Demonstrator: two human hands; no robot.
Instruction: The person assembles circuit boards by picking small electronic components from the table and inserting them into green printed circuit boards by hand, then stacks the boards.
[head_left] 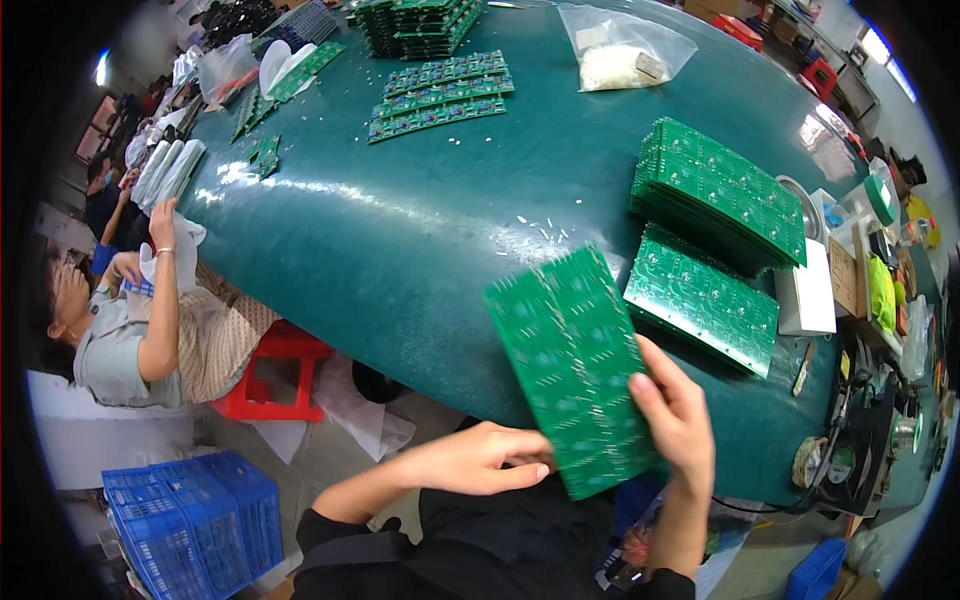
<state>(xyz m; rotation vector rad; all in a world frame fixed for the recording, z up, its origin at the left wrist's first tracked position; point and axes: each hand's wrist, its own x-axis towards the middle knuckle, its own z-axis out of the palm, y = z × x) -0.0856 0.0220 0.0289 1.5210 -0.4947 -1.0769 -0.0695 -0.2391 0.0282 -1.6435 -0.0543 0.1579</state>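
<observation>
Green circuit board tilted at the near edge of the table

I see the left hand half-curled at the board's lower left edge; whether it pinches, I can't tell. The right hand grips the board's right side, thumb on the face, a board stack just beyond.

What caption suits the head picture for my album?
Right hand holding a green circuit board panel, left hand at its edge, near stacked panels.

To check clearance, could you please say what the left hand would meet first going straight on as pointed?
The left hand would probably first meet the green circuit board, near its lower left edge; they may be touching.
</observation>
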